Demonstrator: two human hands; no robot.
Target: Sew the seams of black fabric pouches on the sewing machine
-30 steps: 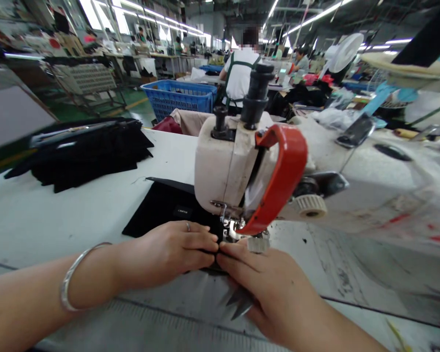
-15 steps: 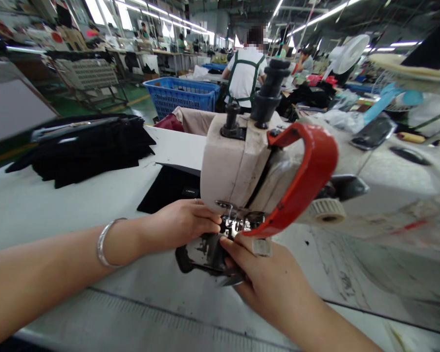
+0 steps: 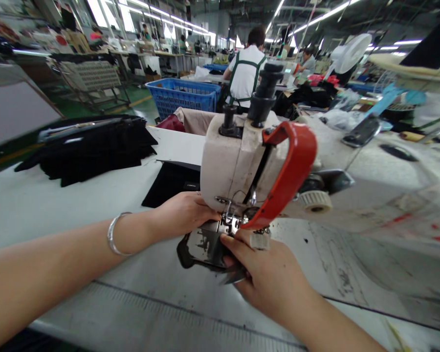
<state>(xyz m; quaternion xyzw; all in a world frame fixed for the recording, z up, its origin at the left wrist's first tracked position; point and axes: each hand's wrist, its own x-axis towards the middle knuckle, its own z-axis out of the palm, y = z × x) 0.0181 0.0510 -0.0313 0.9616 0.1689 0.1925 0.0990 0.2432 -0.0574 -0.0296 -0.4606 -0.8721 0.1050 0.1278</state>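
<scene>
A white sewing machine (image 3: 223,161) with a red guard (image 3: 302,161) stands in front of me. My left hand (image 3: 181,212) is at the left of its needle area, fingers pressed together at the near edge of a black fabric piece (image 3: 168,183) with a small label. Its fingertips come close to the presser foot (image 3: 229,222). On the right, my right hand (image 3: 267,266) is closed below the guard, its fingertips by the metal plate (image 3: 201,244). Pointed metal blades, apparently thread snips (image 3: 234,276), stick out under its fingers; their handles are hidden.
A stack of black fabric pieces (image 3: 99,146) lies at the left of the white table (image 3: 69,210). A ruler scale (image 3: 161,308) runs along the near edge. Behind stand a blue basket (image 3: 185,95) and a person in a white shirt (image 3: 245,76).
My left hand has shifted slightly forward and right, along with the black fabric piece. More of the metal plate shows beside its fingertips. The right hand stays nearly in place.
</scene>
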